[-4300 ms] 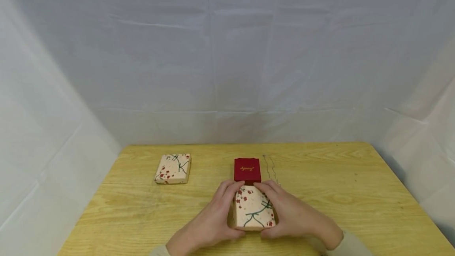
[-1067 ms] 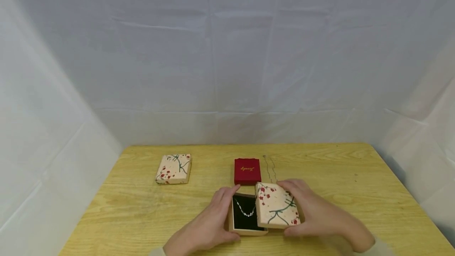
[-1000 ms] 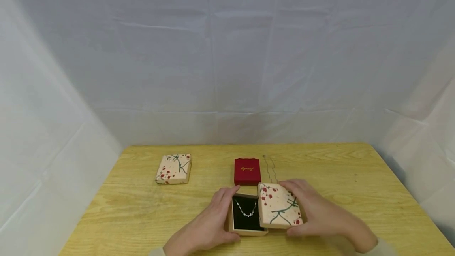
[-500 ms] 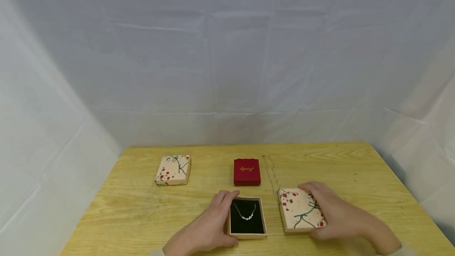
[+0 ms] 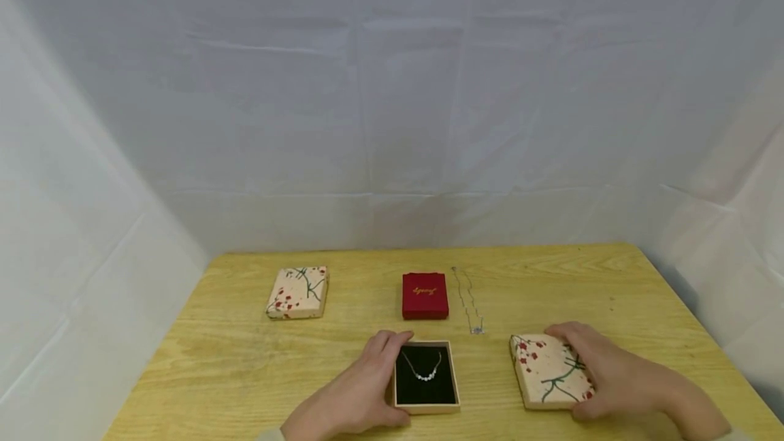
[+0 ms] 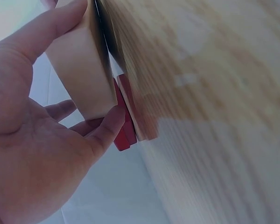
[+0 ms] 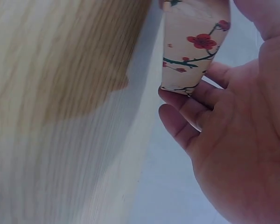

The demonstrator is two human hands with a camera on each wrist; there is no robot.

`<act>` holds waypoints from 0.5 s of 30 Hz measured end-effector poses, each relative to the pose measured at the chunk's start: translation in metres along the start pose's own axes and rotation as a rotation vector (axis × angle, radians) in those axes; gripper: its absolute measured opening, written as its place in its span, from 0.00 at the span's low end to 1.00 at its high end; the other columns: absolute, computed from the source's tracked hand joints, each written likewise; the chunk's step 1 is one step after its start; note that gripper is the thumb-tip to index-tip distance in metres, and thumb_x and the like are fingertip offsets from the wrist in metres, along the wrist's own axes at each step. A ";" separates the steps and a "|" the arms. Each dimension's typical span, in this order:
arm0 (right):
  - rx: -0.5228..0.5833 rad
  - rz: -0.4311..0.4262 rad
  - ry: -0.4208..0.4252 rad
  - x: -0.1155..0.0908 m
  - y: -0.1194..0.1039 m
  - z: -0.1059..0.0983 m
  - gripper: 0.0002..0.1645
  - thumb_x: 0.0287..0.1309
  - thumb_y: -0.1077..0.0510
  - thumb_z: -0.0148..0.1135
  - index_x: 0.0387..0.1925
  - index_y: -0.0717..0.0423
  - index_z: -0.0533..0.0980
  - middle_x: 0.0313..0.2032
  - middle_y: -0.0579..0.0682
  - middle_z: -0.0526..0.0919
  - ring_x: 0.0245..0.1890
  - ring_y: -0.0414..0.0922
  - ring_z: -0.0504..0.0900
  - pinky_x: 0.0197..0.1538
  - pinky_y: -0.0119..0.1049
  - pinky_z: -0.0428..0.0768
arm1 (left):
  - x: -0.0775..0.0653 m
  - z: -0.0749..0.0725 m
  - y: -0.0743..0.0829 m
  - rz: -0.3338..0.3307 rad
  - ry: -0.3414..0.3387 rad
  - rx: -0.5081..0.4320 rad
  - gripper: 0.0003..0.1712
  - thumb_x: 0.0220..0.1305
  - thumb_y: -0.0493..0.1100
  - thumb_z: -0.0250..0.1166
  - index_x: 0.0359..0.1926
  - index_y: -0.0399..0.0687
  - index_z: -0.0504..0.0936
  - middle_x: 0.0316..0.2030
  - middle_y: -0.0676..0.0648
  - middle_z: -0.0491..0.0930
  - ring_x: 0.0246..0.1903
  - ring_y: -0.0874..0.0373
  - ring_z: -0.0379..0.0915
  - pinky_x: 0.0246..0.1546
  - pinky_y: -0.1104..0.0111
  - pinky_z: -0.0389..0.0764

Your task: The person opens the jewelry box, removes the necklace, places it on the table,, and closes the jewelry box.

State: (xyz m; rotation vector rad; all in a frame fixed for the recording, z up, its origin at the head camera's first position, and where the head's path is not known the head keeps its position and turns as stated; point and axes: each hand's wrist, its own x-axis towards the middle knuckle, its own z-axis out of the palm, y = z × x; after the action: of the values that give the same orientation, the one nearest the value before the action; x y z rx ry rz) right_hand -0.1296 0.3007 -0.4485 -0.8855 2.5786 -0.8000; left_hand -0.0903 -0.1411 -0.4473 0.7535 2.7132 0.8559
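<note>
My left hand (image 5: 358, 386) grips the left side of a jewelry box base (image 5: 429, 410), thumb at the near corner and fingers at the far one. On the base's black padding lies a silver necklace (image 5: 425, 378) with small bright stones. Off to the right, my right hand (image 5: 618, 373) holds the box's cream lid (image 5: 548, 376), patterned with red blossoms and green branches, by its right side. In the left wrist view the base's plain wall (image 6: 81, 70) sits between thumb and fingers. The right wrist view has the lid's flowered side (image 7: 191, 46) in the fingers.
Behind the base stands a closed red box (image 5: 425, 295) with gold lettering. A second silver necklace (image 5: 476, 330) lies stretched out to its right on the wooden table (image 5: 208, 373). Another blossom-patterned box (image 5: 298, 292) sits at the back left. White cloth (image 5: 404, 121) hangs behind the table.
The lid has come off the base, and my right hand has carried it rightward, uncovering the necklace inside. My left hand has stayed at the base. The loose necklace is now fully visible.
</note>
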 end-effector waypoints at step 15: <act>0.050 -0.001 -0.062 -0.008 0.012 -0.007 0.62 0.48 0.48 0.84 0.78 0.57 0.59 0.72 0.57 0.64 0.66 0.42 0.67 0.56 0.34 0.76 | 0.000 -0.001 0.001 -0.004 -0.029 -0.016 0.69 0.45 0.50 0.88 0.81 0.44 0.57 0.65 0.48 0.68 0.64 0.56 0.66 0.69 0.58 0.74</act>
State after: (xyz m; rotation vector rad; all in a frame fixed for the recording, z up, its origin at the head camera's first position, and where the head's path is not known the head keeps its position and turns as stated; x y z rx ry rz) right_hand -0.1319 0.3163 -0.4491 -0.8824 2.4937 -0.8207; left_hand -0.0903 -0.1409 -0.4454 0.7511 2.6789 0.8583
